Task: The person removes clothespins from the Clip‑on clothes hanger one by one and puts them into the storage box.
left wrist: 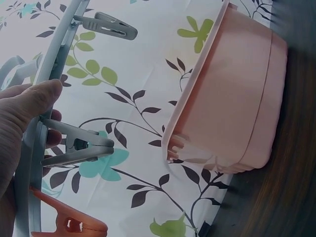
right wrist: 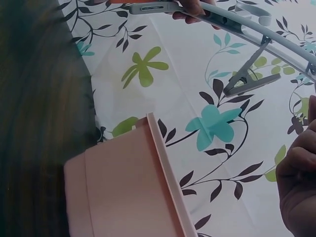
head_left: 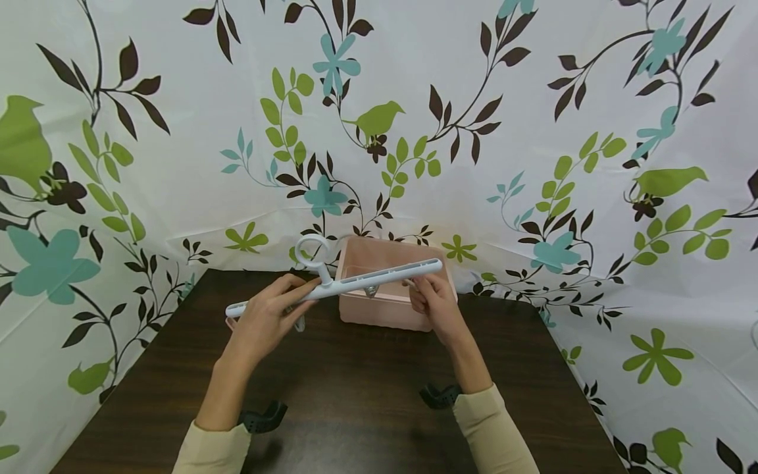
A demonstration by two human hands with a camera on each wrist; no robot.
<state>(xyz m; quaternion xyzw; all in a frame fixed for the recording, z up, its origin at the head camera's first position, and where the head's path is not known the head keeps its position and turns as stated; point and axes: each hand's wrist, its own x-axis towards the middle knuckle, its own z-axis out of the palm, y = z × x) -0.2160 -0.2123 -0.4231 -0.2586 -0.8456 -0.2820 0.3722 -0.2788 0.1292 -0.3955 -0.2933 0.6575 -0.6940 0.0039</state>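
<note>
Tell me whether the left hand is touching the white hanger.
Touching. In the head view, the left hand grips the white hanger with fingers over its bar; the left wrist view shows the thumb pressed on it.

Clip hanger: white plastic bar with a ring hook at its top, held level in the air in my hands, just in front of the pink bin. Grey clips hang from the bar; one orange clip sits near its left end. Pink bin: rectangular, open-topped, upright on the dark tabletop.
</note>
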